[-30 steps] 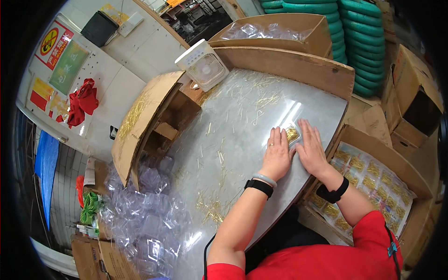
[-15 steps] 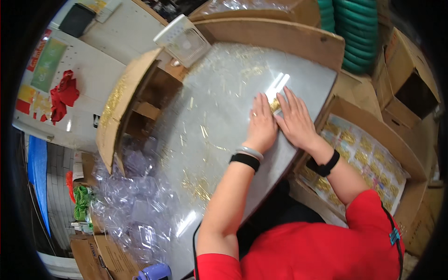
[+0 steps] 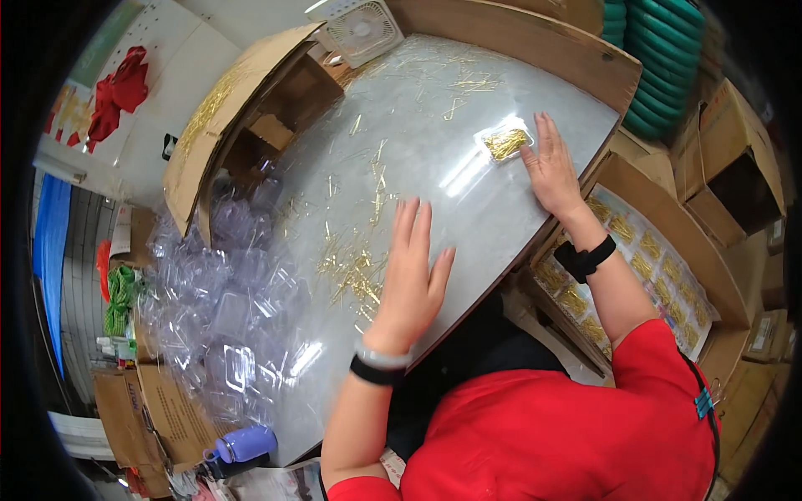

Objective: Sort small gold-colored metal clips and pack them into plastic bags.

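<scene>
A small clear box (image 3: 506, 144) filled with golden wire pins is set on the far right part of the grey tabletop (image 3: 468, 225), inside a bright reflection. Its long axis appears to be laid roughly from left to right.

The right hand (image 3: 553, 171) is placed at the right end of the box and is much the nearer of the two. From its fingers, the box is found to the left, with the thumb tip brought right up to the box's edge; whether contact is made cannot be told. The fingers are stretched out flat, the thumb is parted from them, and nothing is gripped.

The left hand (image 3: 411, 280) is held well apart, toward the near edge, so that the box is found ahead and to the right of it. Its fingers are extended and kept close together, the thumb is spread wide, and nothing is held.

Just left of that hand, loose golden pins (image 3: 359, 271) are scattered. Farther left, clear plastic containers (image 3: 225, 313) are heaped, with a cut cardboard box (image 3: 242, 108) stood beyond them. A small white fan (image 3: 359, 32) is placed at the far edge. Beside the tabletop on the right, filled clear packs (image 3: 660, 292) are laid in rows inside an open carton (image 3: 677, 225).
</scene>
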### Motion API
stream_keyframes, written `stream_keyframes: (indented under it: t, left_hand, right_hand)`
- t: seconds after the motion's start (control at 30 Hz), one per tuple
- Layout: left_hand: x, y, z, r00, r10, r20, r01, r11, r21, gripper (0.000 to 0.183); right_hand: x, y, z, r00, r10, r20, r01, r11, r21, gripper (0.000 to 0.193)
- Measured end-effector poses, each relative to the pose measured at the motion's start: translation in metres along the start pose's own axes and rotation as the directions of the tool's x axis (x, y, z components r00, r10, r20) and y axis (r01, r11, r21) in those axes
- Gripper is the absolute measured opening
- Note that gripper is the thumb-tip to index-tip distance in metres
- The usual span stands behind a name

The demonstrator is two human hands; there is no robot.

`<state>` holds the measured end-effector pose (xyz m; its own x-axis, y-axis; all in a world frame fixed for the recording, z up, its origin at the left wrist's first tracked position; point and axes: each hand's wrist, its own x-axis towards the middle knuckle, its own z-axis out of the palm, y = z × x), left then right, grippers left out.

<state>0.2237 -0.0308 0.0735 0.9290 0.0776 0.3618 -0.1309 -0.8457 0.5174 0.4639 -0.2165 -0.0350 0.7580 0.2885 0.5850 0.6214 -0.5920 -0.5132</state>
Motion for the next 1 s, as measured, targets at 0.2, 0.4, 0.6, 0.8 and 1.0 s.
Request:
stream_keyframes:
  t: [0.2,0.4,0.6,0.8,1.0]
  left_hand:
    - [-0.141,0.005,-0.049,0.988,-0.121,-0.093,0.127,0.990,0.067,0.039]
    - [-0.239,-0.014,-0.080,0.882,-0.246,-0.402,0.355,0.908,0.224,0.032]
    - [-0.250,-0.036,-0.061,0.911,-0.193,-0.364,0.265,0.951,0.160,0.030]
    - [-0.246,-0.052,-0.042,0.932,-0.177,-0.316,0.245,0.950,0.192,0.041]
    - [-0.250,-0.057,-0.046,0.958,-0.136,-0.253,0.189,0.961,0.201,0.051]
  right_hand:
    - [-0.007,0.005,-0.011,0.987,0.071,-0.143,-0.063,0.996,0.065,0.051]
    - [-0.025,-0.148,-0.106,0.698,-0.365,0.616,0.269,0.931,0.246,0.054]
    - [-0.051,-0.253,-0.033,0.335,-0.583,0.740,0.580,0.747,0.325,0.066]
    - [-0.122,-0.256,0.033,0.413,-0.552,0.724,0.682,0.715,0.156,0.071]
    - [-0.142,-0.276,0.017,0.521,-0.522,0.676,0.601,0.786,0.144,0.068]
